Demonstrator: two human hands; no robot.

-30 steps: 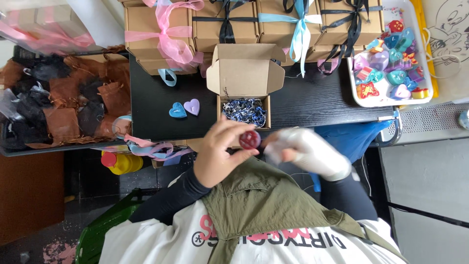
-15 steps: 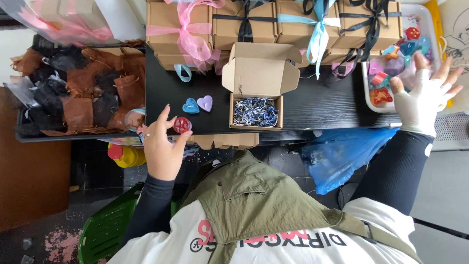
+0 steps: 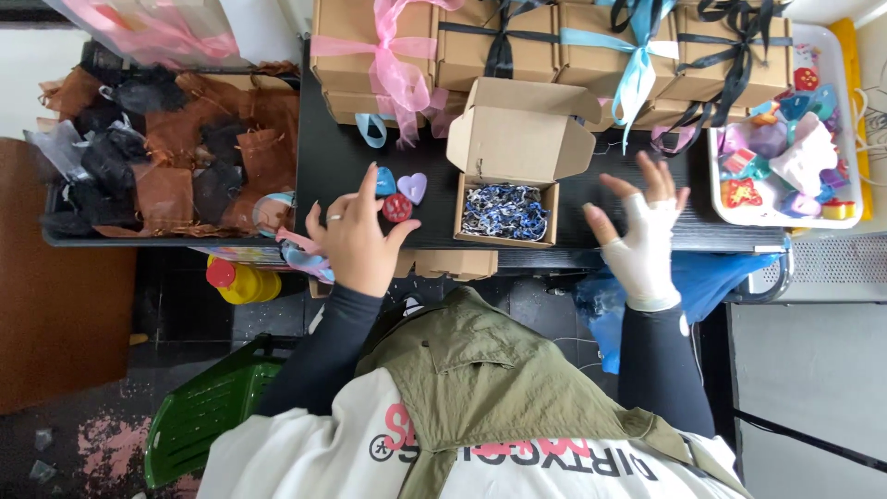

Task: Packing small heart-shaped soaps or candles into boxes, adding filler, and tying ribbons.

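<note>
Red round piece (image 3: 397,207): pinched between the thumb and fingertips of the left hand (image 3: 356,242), held just above the black table (image 3: 333,166) and beside a blue heart-shaped piece (image 3: 384,181) and a lilac heart-shaped piece (image 3: 412,188), both lying on the tabletop. A ring shows on one finger of this hand. Right hand (image 3: 642,231): partly wrapped in a white covering, fingers spread and holding nothing, hovering over the table edge to the right of an open cardboard box (image 3: 507,208). The box stands between the two hands, its lid flap raised; its inside is filled with blue and white shredded filling. Behind it, a row of closed cardboard boxes (image 3: 554,55) tied with pink, black and light-blue ribbons. At far right, a white tray (image 3: 739,212) carries more coloured pieces. At left, a bin (image 3: 92,236) holds brown and black pouches (image 3: 176,157).
</note>
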